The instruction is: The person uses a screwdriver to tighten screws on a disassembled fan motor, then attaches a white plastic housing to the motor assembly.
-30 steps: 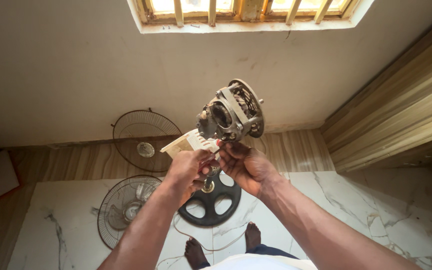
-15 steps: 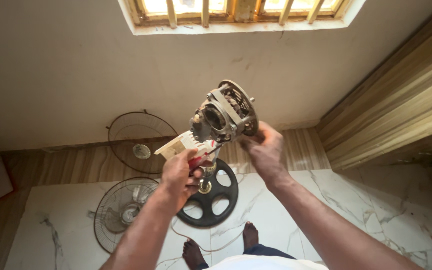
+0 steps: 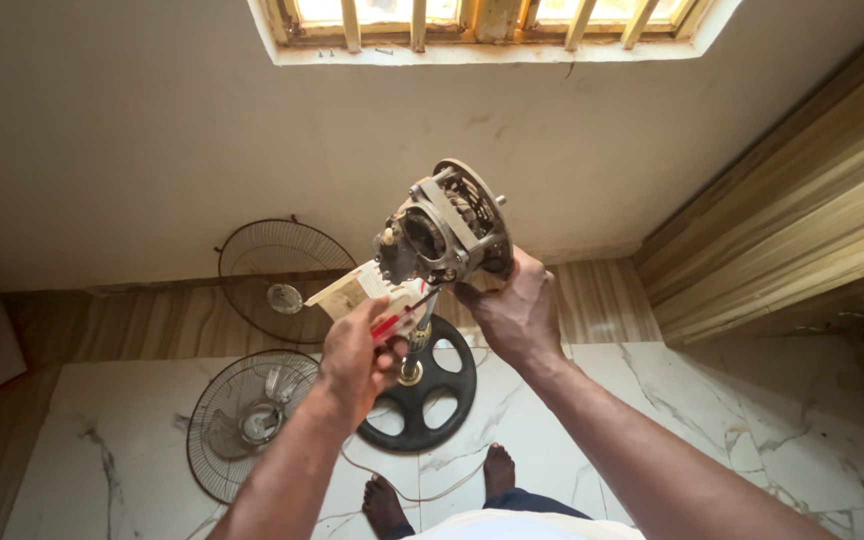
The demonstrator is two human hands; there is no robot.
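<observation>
Motor (image 3: 447, 228) tilts up-left, right hand (image 3: 517, 315) clasping its rim, left hand (image 3: 355, 355) pinching a screwdriver (image 3: 392, 322) beneath.

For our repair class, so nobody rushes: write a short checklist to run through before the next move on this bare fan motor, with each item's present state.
1. Right hand grips the fan motor at its lower rim: ok.
2. Left hand holds the red-handled tool under the motor: ok.
3. Tool tip seated on a screw: cannot tell, hidden.
4. Motor steady on its pole over the black round base: ok.
5. Fan guards set aside, clear of the bare feet: ok.
6. White cord trails beside the feet: not ok.
</observation>
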